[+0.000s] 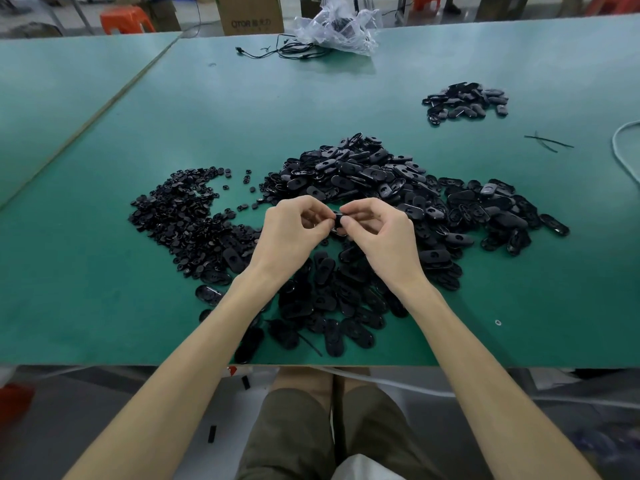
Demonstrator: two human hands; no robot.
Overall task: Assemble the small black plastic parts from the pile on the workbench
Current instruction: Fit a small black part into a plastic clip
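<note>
Person is seated at the green workbench [104, 289], forearms reaching over its near edge. The left hand [294, 230] and right hand [377, 233] meet fingertip to fingertip above the bench. Both have curled fingers and pinch the same small black part [336, 219] between them. The part is mostly covered by fingers, so I can't tell whether it's one piece or two.

Directly under and behind the hands is the big pile of oval shells [381, 181], spreading right and down toward the near edge. Just left of it, touching at the fringe, is a flatter heap of small round pieces [180, 213], with a few strays between the two. A smaller heap of oval pieces [465, 102] sits well apart, far right.

A couple of thin black strips [547, 142] lie near the right side, and a white cord [623, 147] loops in at the right edge. At the far edge are a crumpled clear plastic bag [339, 26] and black cable [287, 51]. A cardboard box [251, 12] and orange stool [124, 19] stand behind the bench.
</note>
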